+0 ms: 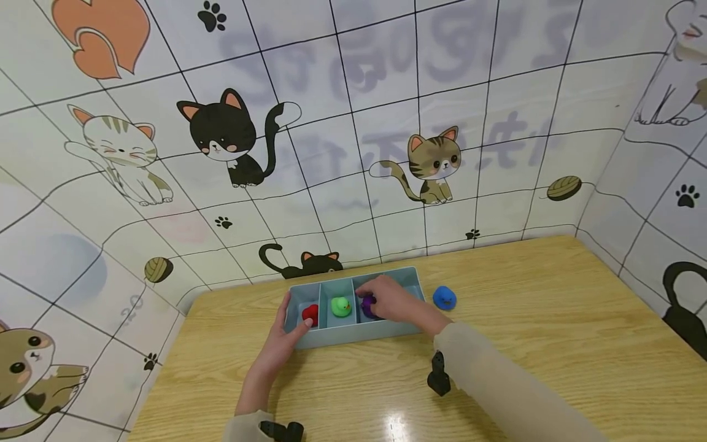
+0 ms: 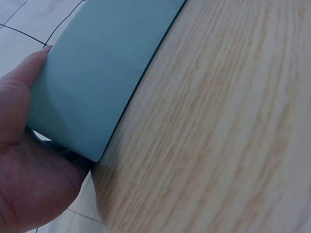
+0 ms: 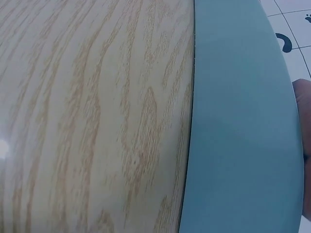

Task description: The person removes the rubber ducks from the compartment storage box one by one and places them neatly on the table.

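Note:
A light blue divided box stands on the table, and its front wall fills much of both wrist views. My left hand grips its left end, thumb over the front rim and fingers along the side. My right hand reaches over the front rim into the right part, its fingers around a purple toy duck that they partly cover. A green rubber duck sits in the compartment left of it. In the leftmost compartment lies a red toy, close by my left thumb.
A blue rubber duck rests on the wooden table, just right of the box. Behind the table rises a tiled wall covering with printed cats. Each sleeve carries a small black device near the wrist.

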`<state>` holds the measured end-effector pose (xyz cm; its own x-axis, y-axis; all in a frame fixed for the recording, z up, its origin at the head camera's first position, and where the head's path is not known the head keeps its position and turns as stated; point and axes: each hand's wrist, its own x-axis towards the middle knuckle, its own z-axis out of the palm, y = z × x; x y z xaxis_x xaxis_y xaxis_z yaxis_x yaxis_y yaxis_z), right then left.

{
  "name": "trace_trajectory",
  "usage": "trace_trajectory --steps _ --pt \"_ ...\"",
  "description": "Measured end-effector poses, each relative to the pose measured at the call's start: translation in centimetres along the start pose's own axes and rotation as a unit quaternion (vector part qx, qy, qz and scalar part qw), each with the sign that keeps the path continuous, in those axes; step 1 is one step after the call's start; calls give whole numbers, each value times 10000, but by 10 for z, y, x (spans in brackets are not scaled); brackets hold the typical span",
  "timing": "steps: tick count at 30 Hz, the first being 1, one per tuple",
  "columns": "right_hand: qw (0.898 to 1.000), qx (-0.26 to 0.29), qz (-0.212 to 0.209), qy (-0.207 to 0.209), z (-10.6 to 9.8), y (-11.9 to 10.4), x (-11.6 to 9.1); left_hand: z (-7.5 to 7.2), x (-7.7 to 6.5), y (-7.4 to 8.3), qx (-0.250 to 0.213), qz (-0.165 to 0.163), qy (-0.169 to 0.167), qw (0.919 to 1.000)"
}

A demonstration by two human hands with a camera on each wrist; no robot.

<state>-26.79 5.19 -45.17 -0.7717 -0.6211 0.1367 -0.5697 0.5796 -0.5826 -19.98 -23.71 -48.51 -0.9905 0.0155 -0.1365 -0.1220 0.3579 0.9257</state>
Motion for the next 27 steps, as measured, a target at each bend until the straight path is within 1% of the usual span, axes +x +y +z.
trace_trajectory --steps 3,6,10,12,15,19,22,27 --pt "9997 -146 196 -43 1 -2 0 1 -1 1 2 -8 -2 10000" --pt "9986 -431 311 -55 0 -5 0 2 -2 2 -42 3 -9 10000" --pt "9967 -784 193 -38 0 -7 0 3 -1 2 -53 -9 -21 10000" --pt "9964 -839 86 17 0 -8 0 2 -1 2 -24 -23 -15 10000" --pt "9978 -657 -14 124 -1 -7 -1 1 0 2 34 -20 19 10000" --pt "9992 -134 -120 362 -2 -6 -6 -1 -1 3 59 -10 18 10000" --pt "9984 113 -219 516 -5 -6 -11 -1 -1 4 39 8 -9 10000" --pt "9964 469 -163 684 -10 -8 -17 -1 0 3 40 19 -27 10000"
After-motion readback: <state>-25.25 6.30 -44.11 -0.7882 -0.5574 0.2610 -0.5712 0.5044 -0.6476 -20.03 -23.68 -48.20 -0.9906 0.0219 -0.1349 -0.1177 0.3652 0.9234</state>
